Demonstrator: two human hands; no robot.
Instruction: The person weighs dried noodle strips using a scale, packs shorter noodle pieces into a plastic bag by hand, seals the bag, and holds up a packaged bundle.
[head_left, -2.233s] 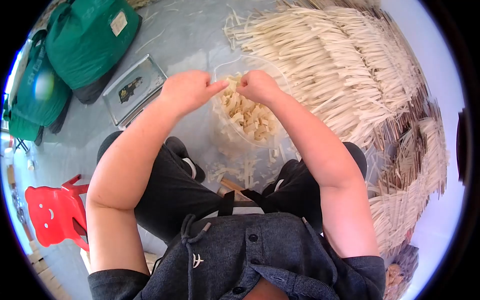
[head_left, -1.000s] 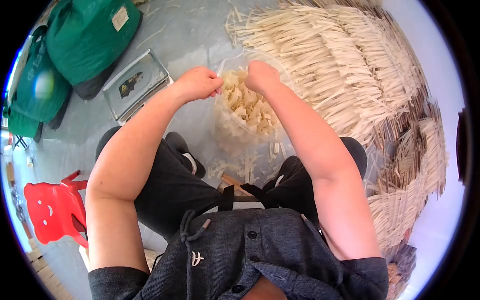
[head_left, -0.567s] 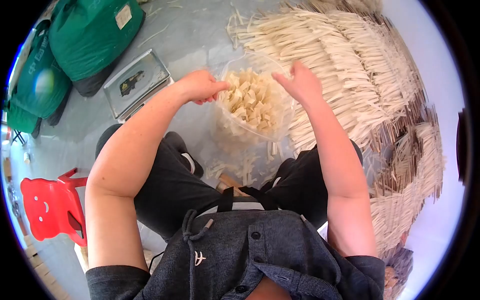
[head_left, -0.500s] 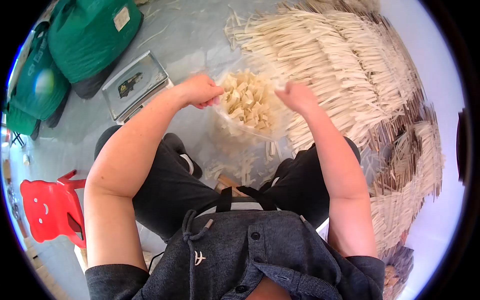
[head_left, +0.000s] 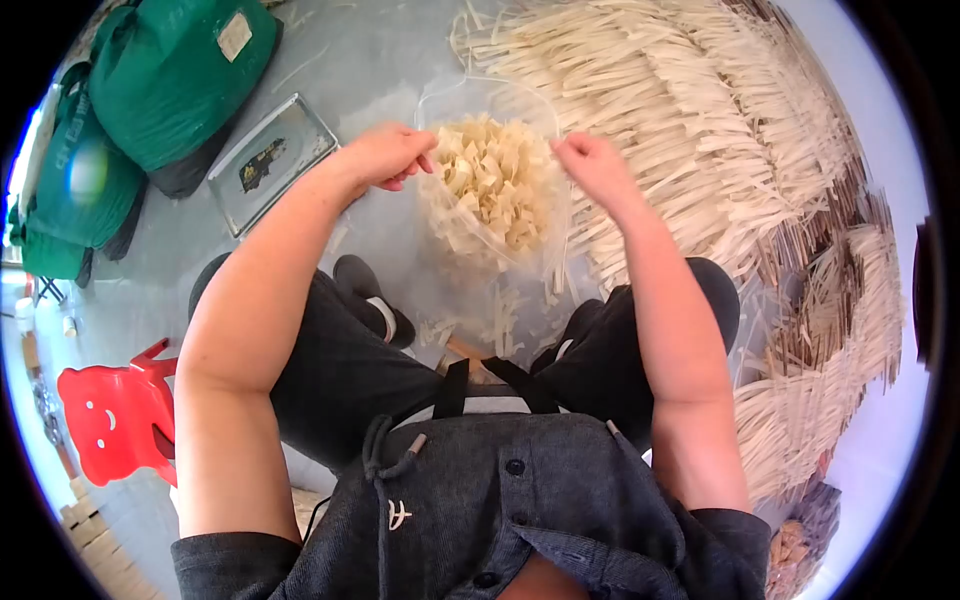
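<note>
A clear plastic bag (head_left: 460, 245) stands on the floor between my feet, filled with curled pale strips (head_left: 497, 185). At the bag's left rim, my left hand (head_left: 398, 157) is closed with the fingers pinched on the plastic edge. My right hand (head_left: 590, 165) is closed at the opposite rim, thumb and fingers together on the bag's edge. The bag's mouth is spread open between the two hands, and the strips show at the top.
Long pale strips (head_left: 690, 130) lie in a large layered pile at the right. A glass-topped scale or tray (head_left: 275, 165) rests on the floor at the left. Beyond are green sacks (head_left: 180, 80). A red chair (head_left: 115, 425) stands at lower left, and loose scraps (head_left: 505, 320) lie between my feet.
My right hand has moved from near the bag's middle out to its right rim and closed there. My left hand stays near the left rim. The bag's mouth is spread wider.
</note>
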